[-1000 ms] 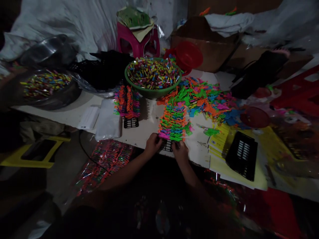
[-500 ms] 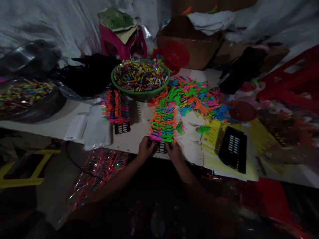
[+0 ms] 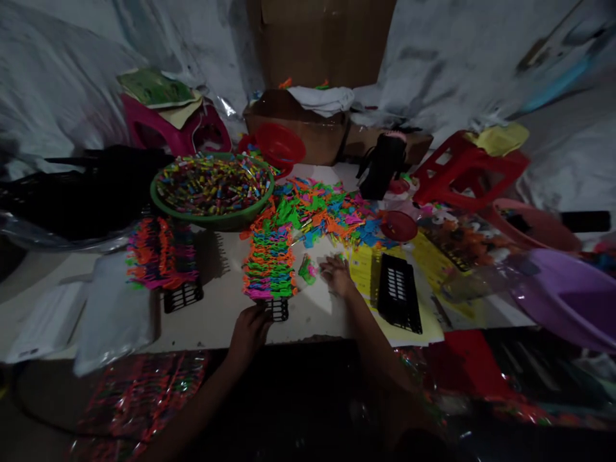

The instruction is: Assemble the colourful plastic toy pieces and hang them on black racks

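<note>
Touching near end of black rack (image 3: 280,311): left hand (image 3: 249,328), whether grip closed unclear; right hand (image 3: 337,276), grip spread over surface (image 3: 315,316), beside green piece (image 3: 305,271).

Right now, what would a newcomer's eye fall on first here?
Probably the loose heap of bright plastic pieces towards the back of the table, right of the green basin full of small colourful bits. Next come the rows of bright pieces on a black rack, with the left hand at its near end. The right hand is farther right.
</note>
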### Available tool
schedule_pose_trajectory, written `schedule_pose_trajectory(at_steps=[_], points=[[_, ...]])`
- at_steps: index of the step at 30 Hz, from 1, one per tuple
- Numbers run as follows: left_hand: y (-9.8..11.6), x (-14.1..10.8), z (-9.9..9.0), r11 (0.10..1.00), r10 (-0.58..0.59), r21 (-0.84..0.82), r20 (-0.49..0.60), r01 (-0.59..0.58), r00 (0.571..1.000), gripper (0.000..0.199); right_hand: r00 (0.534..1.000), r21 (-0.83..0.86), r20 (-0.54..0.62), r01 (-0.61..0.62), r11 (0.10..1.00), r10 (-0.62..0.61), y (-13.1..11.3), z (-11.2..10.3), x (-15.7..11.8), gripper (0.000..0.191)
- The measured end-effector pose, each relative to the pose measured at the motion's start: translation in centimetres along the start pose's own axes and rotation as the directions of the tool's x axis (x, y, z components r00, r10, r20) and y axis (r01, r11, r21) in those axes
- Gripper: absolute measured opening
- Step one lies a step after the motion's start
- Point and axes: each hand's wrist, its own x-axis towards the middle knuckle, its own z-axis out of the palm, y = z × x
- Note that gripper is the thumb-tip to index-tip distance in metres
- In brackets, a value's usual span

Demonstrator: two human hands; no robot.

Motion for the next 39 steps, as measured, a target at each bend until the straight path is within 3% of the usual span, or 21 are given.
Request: schedule_pose_trajectory(at_steps=[2, 4, 7, 10, 12, 14, 16, 18, 20, 23, 26, 29, 31, 33, 34, 36, 37, 39], points=[[0.3, 0.4, 0.0, 1.000, -0.025, -0.015, -0.028, 0.025, 0.999, 0.018, 0.985, 0.052, 0.072, 0.151, 0.987, -0.155, 0.2, -0.2, -0.7, 0.032], [1.0, 0.7, -0.3, 0.995, -0.057, -0.084, 0.002, 0.057, 0.998, 0.019, 0.988, 0.125, -0.005, 0.151, 0.981, -0.151, 0.0, -0.8, -1.7, 0.034], [2.7, 1.3, -0.7, 0.957, -0.110, -0.254, 0.129, 0.140, 0.986, 0.020, 0.975, 0.122, -0.177, -0.113, 0.986, 0.134, -1.4, -1.5, -3.0, 0.031], [4.6, 2.7, -0.4, 0.872, -0.180, -0.396, 0.289, 0.289, 0.940, 0.021, 0.917, -0.027, -0.112, -0.387, 0.922, 0.382, -3.9, -1.0, -3.8, 0.041], [5.5, 3.7, -0.1, 0.807, -0.200, -0.452, 0.396, 0.380, 0.896, 0.022, 0.885, -0.104, -0.041, -0.465, 0.879, 0.463, -5.3, -0.2, -4.2, 0.039], [6.1, 4.4, 0.1, 0.756, -0.201, -0.478, 0.482, 0.448, 0.853, 0.024, 0.874, -0.107, -0.047, -0.486, 0.867, 0.484, -5.8, 0.5, -4.8, 0.033], [6.4, 4.9, -0.1, 0.705, -0.217, -0.490, 0.538, 0.512, 0.814, 0.027, 0.890, -0.039, -0.143, -0.441, 0.897, 0.432, -5.8, 0.7, -5.8, 0.030], [6.8, 5.4, -0.3, 0.635, -0.259, -0.521, 0.551, 0.570, 0.793, 0.030, 0.901, 0.073, -0.289, -0.315, 0.946, 0.323, -5.8, 0.5, -7.2, 0.031], [7.3, 6.0, -0.4, 0.552, -0.298, -0.582, 0.531, 0.597, 0.793, 0.033, 0.889, 0.171, -0.412, -0.141, 0.975, 0.201, -6.3, 0.1, -8.8, 0.029], [8.3, 7.2, -0.3, 0.470, -0.313, -0.671, 0.481, 0.573, 0.819, 0.037, 0.866, 0.221, -0.498, 0.074, 0.973, 0.047, -8.1, -0.3, -11.0, 0.022], [9.3, 8.1, -0.5, 0.462, -0.307, -0.718, 0.421, 0.520, 0.854, 0.033, 0.866, 0.224, -0.496, 0.208, 0.952, -0.072, -9.9, -1.0, -12.6, 0.017], [9.6, 8.1, -1.8, 0.487, -0.334, -0.726, 0.360, 0.487, 0.871, 0.029, 0.936, 0.377, -0.277, 0.315, 0.871, -0.219, -9.4, -2.4, -12.5, 0.014], [9.2, 7.5, -3.3, 0.470, -0.347, -0.746, 0.336, 0.472, 0.876, 0.029, 0.972, 0.488, -0.132, 0.234, 0.841, -0.194, -7.4, -3.5, -11.0, 0.020], [8.7, 6.8, -5.1, 0.428, -0.365, -0.762, 0.346, 0.486, 0.864, 0.027, 0.993, 0.490, -0.111, 0.016, 0.872, 0.044, -4.4, -4.5, -8.1, 0.028], [8.4, 6.5, -6.0, 0.399, -0.373, -0.762, 0.373, 0.510, 0.849, 0.026, 0.971, 0.444, -0.132, -0.122, 0.888, 0.199, -2.8, -4.9, -6.3, 0.030], [7.6, 5.9, -7.7, 0.308, -0.392, -0.759, 0.448, 0.574, 0.803, 0.025, 0.861, 0.263, -0.192, -0.417, 0.870, 0.471, 0.3, -5.4, -2.3, 0.034], [7.2, 5.5, -8.4, 0.246, -0.386, -0.757, 0.497, 0.606, 0.778, 0.025, 0.800, 0.169, -0.203, -0.540, 0.825, 0.565, 1.6, -5.5, -0.5, 0.036], [6.4, 4.9, -9.5, 0.117, -0.342, -0.743, 0.592, 0.658, 0.730, 0.027, 0.741, 0.100, -0.236, -0.625, 0.774, 0.629, 3.4, -5.7, 2.7, 0.041]])
